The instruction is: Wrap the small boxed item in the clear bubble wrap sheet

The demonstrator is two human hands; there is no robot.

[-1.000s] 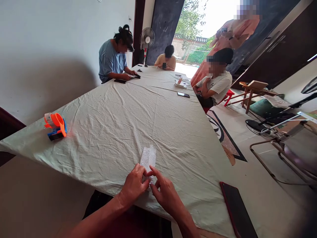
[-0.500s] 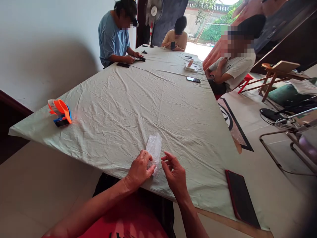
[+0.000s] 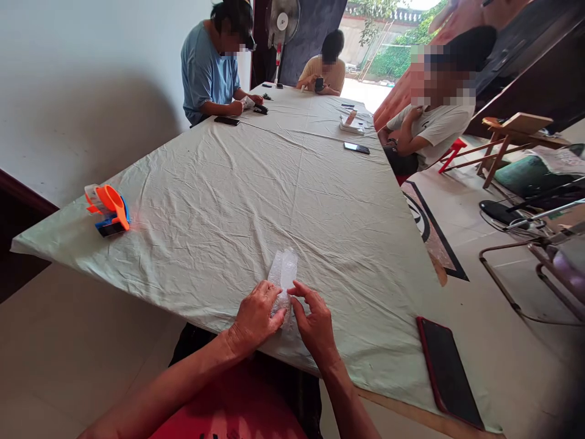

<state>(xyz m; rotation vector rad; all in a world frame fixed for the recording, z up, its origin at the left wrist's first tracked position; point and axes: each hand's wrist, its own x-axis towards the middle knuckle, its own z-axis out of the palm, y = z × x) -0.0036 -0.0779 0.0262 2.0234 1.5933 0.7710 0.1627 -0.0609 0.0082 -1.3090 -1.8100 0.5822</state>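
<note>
Creased pale tablecloth (image 3: 219,201), with an orange-and-blue tape dispenser (image 3: 114,210) toward its left corner. Bubble wrap (image 3: 284,268) lies at the near side; left hand (image 3: 256,316) over it, fingers curled (gripping or just pressing, cannot tell), right hand (image 3: 316,323) at its right edge, thumb and forefinger bent, pinch unclear.

A pale, wrinkled cloth (image 3: 205,213) covers the counter. Near its left corner I see an orange-and-blue tape dispenser (image 3: 119,210); by the right edge, a red-cased phone (image 3: 450,372) lies flat. Further down there's a second phone (image 3: 356,147) near a white box (image 3: 351,128). Somebody in blue (image 3: 201,70) is on the left, somebody in white (image 3: 441,131) opposite, with a fan (image 3: 282,23) beyond them.
</note>
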